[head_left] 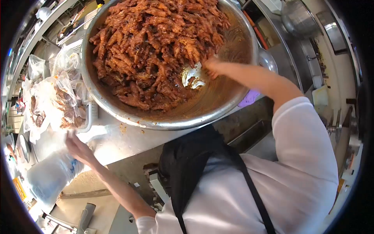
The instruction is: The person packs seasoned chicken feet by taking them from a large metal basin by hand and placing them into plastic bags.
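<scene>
A large steel basin (171, 125) is heaped with glossy red-brown sauced chicken feet (156, 46). My right hand (212, 68) is inside the basin at the right edge of the heap, its fingers closed at the rim of a small shiny metal bowl (191, 78). Sauce and bits of food lie in that bowl. Off to the left, my left hand (78, 149) hovers over the steel table, smeared by motion, so its fingers are unclear. Beside it is a stack of clear plastic bags (52, 175); I cannot tell whether they touch.
A white plastic basket (92, 115) holding filled clear bags (58, 97) stands left of the basin on the steel table (113, 142). Something purple (249, 98) lies by the basin's right side. Metal bowls (298, 19) and a sink area are at the right.
</scene>
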Demonstrator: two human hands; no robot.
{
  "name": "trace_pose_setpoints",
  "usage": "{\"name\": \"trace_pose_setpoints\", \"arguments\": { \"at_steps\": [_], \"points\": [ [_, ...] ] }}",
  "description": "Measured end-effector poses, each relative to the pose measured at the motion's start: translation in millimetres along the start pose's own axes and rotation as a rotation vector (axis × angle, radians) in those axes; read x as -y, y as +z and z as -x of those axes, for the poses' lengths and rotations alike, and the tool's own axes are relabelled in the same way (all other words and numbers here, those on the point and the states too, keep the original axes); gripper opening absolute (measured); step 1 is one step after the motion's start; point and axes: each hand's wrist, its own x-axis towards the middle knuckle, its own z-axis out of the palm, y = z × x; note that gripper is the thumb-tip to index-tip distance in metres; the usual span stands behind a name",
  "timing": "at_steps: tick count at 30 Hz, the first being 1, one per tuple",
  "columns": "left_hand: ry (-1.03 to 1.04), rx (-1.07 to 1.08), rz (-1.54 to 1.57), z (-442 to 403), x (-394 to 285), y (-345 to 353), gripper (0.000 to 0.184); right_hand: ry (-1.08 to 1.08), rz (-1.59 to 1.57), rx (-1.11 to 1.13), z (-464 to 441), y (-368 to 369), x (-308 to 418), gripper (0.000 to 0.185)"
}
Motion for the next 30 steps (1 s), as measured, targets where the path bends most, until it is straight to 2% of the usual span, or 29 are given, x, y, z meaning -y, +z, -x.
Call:
{"name": "trace_pose_setpoints", "arguments": {
  "at_steps": [3,4,5,6,8,9,11,12,13,16,18,20,21,27,30],
  "points": [
    [-0.182,0.099,0.258,87,15,4,0.033,-0.097,-0.306,0.295,8,79,-5,0.057],
    [-0.259,0.133,0.373,115,13,3,0.032,-0.159,-0.278,0.140,48,103,17,0.055],
    [-0.342,0.191,0.348,135,9,-2,0.031,-0.175,-0.154,0.146,55,128,24,0.055],
    [-0.416,0.255,0.320,149,6,-10,0.030,-0.235,-0.268,0.182,57,155,21,0.057],
    [-0.453,0.232,0.352,163,1,-15,0.030,-0.070,-0.742,0.570,37,185,34,0.061],
    [-0.463,0.222,0.385,164,-3,-12,0.030,-0.092,-0.851,0.638,51,185,45,0.062],
    [-0.464,0.206,0.422,158,-8,-15,0.032,-0.059,-0.975,0.585,91,168,73,0.063],
    [-0.433,0.194,0.434,154,-9,-15,0.032,0.002,-0.989,0.464,107,159,88,0.063],
    [-0.452,0.190,0.441,149,-6,-16,0.034,-0.047,-1.067,0.347,113,152,103,0.058],
    [-0.438,0.207,0.365,140,-3,-16,0.037,-0.048,-1.478,0.724,144,91,140,0.051],
    [-0.439,0.231,0.361,136,-8,-12,0.039,-0.249,-1.514,0.772,124,68,158,0.045],
    [-0.359,0.267,0.322,126,-21,-9,0.038,-0.293,-1.468,0.662,128,41,175,0.044],
    [-0.339,0.281,0.334,124,-27,-5,0.038,-0.262,-1.565,0.679,121,26,187,0.043],
    [-0.224,0.354,0.310,112,-55,5,0.036,-0.619,-1.327,0.356,101,-64,233,0.020],
    [-0.189,0.383,0.314,114,-57,1,0.035,-0.753,-1.219,0.205,96,-97,244,0.030]
  ]
}}
